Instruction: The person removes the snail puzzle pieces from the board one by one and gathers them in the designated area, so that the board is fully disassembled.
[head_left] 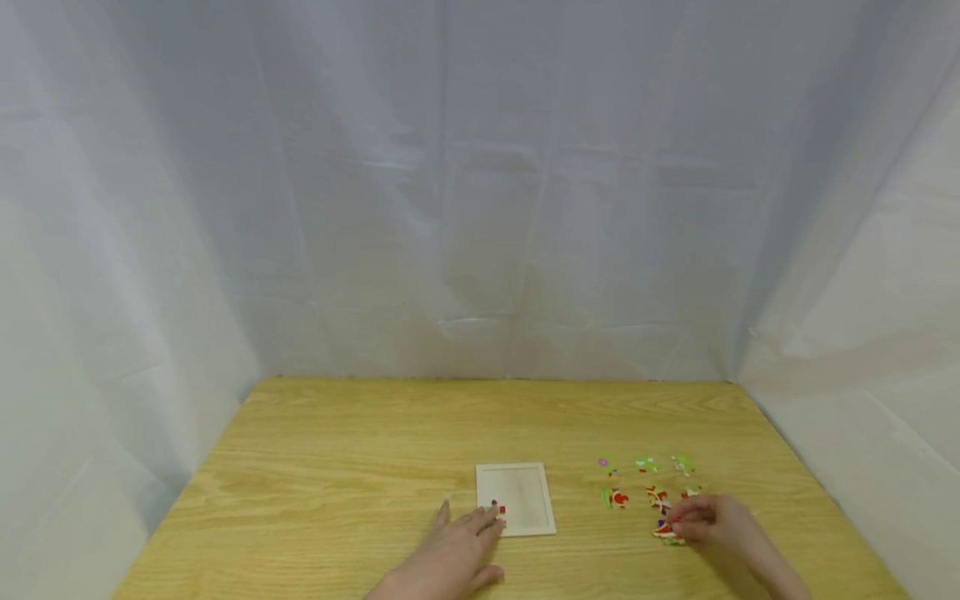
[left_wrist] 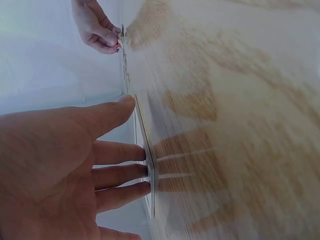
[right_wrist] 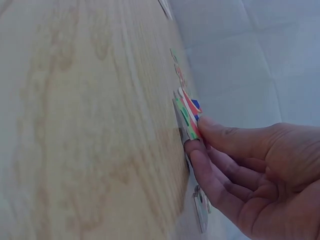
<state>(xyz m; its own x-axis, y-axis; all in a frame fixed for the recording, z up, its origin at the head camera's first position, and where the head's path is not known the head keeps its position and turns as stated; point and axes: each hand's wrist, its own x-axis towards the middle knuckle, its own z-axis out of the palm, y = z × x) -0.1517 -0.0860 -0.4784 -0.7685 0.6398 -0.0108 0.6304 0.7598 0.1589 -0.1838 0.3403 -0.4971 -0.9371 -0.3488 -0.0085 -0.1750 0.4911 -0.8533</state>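
Note:
A pale, square framed puzzle tray [head_left: 521, 492] lies near the middle of the table. My left hand [head_left: 453, 550] reaches over its front left corner, fingers mostly straight, fingertips on a small jigsaw piece [head_left: 502, 510] with red and white on it. That piece is partly hidden under the fingers. Off to the right, my right hand [head_left: 716, 525] pinches a red, green and blue jigsaw piece [right_wrist: 190, 117] between thumb and fingers. The held piece is tilted, close over the tabletop. In the left wrist view, the left fingertips overlap the edge of the tray [left_wrist: 150, 200].
Between the tray and the right side of the wooden table [head_left: 337, 483] lie several loose jigsaw pieces, among them a green one with a pink spot [head_left: 603, 463], a green one [head_left: 682, 463] and a red one [head_left: 618, 498]. White sheeting [head_left: 487, 208] hangs behind and at both sides.

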